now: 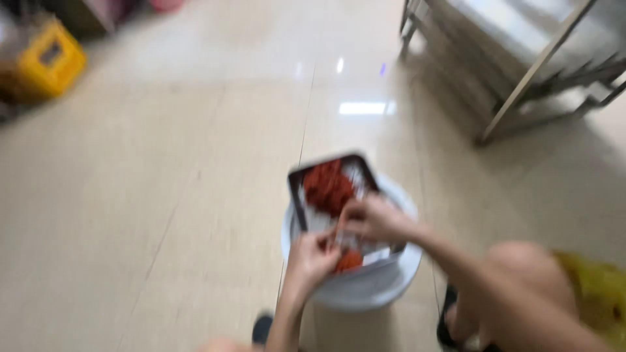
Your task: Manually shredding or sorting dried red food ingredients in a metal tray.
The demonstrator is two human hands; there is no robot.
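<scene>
A dark rectangular tray [332,186] is held over a white bucket [355,287] that stands on the tiled floor [163,195]. Red, crumbly material [328,186] is being worked off the tray into the bucket. Much of it is seen piled on the tray's far half, while a smaller clump [349,261] lies at the near edge, so the emptying is judged partly done, with the larger share left. The tray's long axis runs from near to far, leaning slightly left. The left hand [313,257] and right hand [372,220] are curled at the near end; whether anything is gripped cannot be told through the blur. A metal rack [521,58] stands at upper right.
</scene>
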